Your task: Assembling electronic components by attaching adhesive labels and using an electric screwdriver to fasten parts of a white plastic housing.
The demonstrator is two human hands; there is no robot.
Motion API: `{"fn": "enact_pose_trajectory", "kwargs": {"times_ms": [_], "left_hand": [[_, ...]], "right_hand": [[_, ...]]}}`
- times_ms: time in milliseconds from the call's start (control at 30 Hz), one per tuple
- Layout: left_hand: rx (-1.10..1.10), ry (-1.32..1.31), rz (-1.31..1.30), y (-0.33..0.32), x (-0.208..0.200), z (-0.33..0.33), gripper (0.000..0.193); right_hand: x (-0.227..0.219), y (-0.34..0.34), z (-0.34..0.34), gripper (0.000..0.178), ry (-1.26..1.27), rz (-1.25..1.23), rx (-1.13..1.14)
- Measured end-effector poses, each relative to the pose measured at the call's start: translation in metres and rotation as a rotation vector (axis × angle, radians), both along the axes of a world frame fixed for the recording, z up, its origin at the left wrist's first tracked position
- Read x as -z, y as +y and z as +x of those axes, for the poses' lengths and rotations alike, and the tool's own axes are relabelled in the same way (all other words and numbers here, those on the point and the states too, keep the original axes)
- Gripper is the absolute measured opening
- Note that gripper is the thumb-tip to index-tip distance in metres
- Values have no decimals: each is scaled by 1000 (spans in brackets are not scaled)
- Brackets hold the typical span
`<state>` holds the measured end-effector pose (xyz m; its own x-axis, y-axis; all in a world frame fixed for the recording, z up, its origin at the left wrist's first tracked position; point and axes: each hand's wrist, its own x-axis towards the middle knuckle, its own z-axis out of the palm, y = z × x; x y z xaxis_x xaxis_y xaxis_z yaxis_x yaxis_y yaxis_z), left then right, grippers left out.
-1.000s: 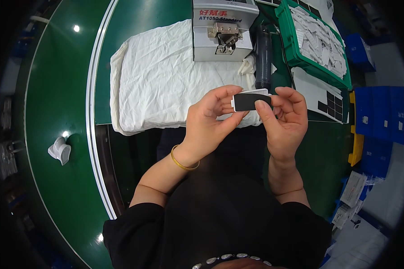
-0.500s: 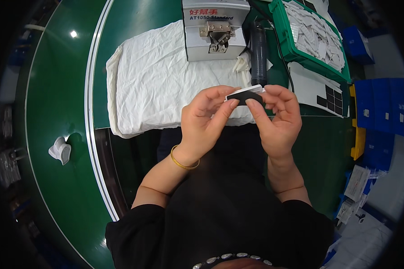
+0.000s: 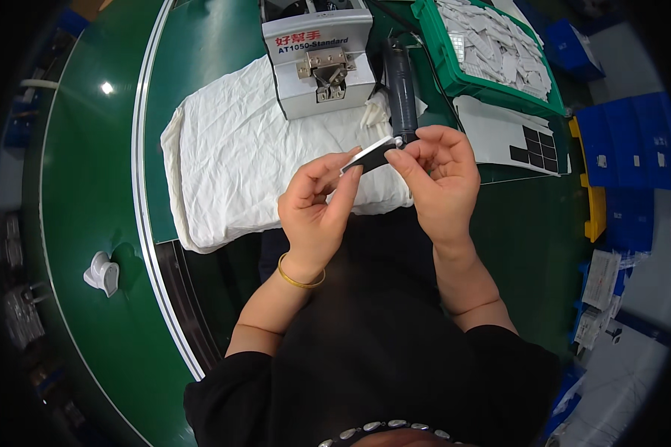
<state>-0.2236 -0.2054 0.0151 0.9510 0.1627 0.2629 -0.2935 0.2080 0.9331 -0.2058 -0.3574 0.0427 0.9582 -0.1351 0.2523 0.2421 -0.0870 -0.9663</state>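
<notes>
Green table [image 3: 89, 186] fills the space under both hands, with a white cloth [image 3: 238, 171] spread on it just past the fingers. Between the two hands is a small flat piece [image 3: 371, 155], dark on its face with a thin white edge, held up in the air and tilted. The left hand [image 3: 317, 212] pinches its near end between thumb and fingers. The right hand [image 3: 440, 179] pinches its far end with curled fingertips [image 3: 399, 156], right where a bit of white shows. The hands are close together, almost touching.

Just behind the fingers stands a dark tube-shaped tool [image 3: 401, 93], and to the left of it sits a grey metal box machine [image 3: 317, 63] on the cloth. Farther off to the right is a green bin [image 3: 492, 52] full of small white pieces. Beside the right hand lies a white sheet with black squares [image 3: 511, 138]. Far to the left, a small white object [image 3: 103, 272] rests on the table. A gold bracelet [image 3: 300, 277] is on the left wrist.
</notes>
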Motion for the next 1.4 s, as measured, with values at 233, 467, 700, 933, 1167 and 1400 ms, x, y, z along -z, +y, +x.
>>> {"fn": "enact_pose_trajectory", "kwargs": {"times_ms": [233,467,700,933,1167,1400], "left_hand": [[-2,-21,24,-1,0,1,21],[11,-2,-2,5,1,0,21],[14,2,-26,5,-1,4,19],[160,120,-129,15,-5,10,20],[177,31,156,27,-15,23,21],[261,38,261,82,-43,31,41]], "right_hand": [[4,1,3,27,-2,78,14],[11,4,-3,22,-96,-45,11],[13,3,4,23,-97,-35,17],[-7,-2,17,14,122,40,-254],[-20,-1,23,17,235,-73,-401],[-127,18,115,15,350,-578,-1058]]}}
